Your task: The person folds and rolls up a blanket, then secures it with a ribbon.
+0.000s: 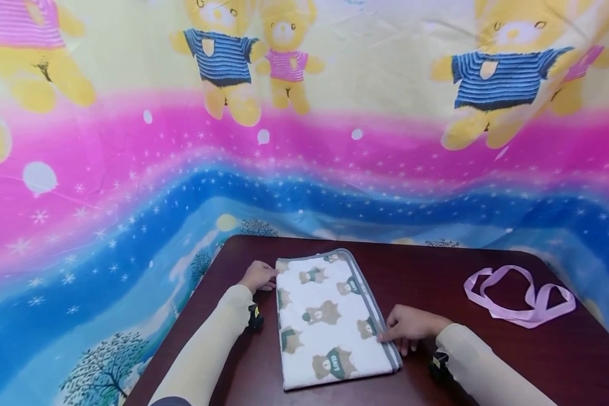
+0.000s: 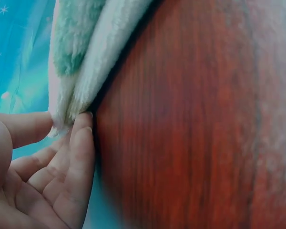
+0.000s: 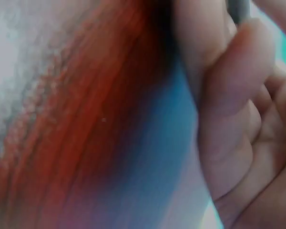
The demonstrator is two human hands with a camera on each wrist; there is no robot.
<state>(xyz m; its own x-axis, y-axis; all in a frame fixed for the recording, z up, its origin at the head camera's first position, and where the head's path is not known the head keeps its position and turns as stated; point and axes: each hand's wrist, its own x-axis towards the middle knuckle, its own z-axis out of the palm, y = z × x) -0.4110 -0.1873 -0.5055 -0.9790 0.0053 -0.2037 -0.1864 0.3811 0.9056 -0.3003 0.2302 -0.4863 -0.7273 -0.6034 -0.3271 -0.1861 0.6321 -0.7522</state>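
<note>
A white blanket (image 1: 322,338) with a brown bear print and grey edging lies folded into a long rectangle on the table. At its far left corner my left hand (image 1: 260,276) pinches the edge. The left wrist view shows the thumb on one side of the plush layers (image 2: 90,62) and the fingertips (image 2: 83,125) on the other. My right hand (image 1: 411,327) holds the grey-trimmed right edge near the front, thumb on top and the other fingers curled beside it. In the right wrist view the curled fingers (image 3: 229,114) fill the right side, and the blanket is mostly hidden.
A loosely looped pink ribbon (image 1: 530,316) lies on the dark red-brown table (image 1: 426,276), right of the blanket. Behind and to the left of the table hangs a colourful cloth (image 1: 335,146) printed with bears. Each wrist wears a small black camera (image 1: 255,317).
</note>
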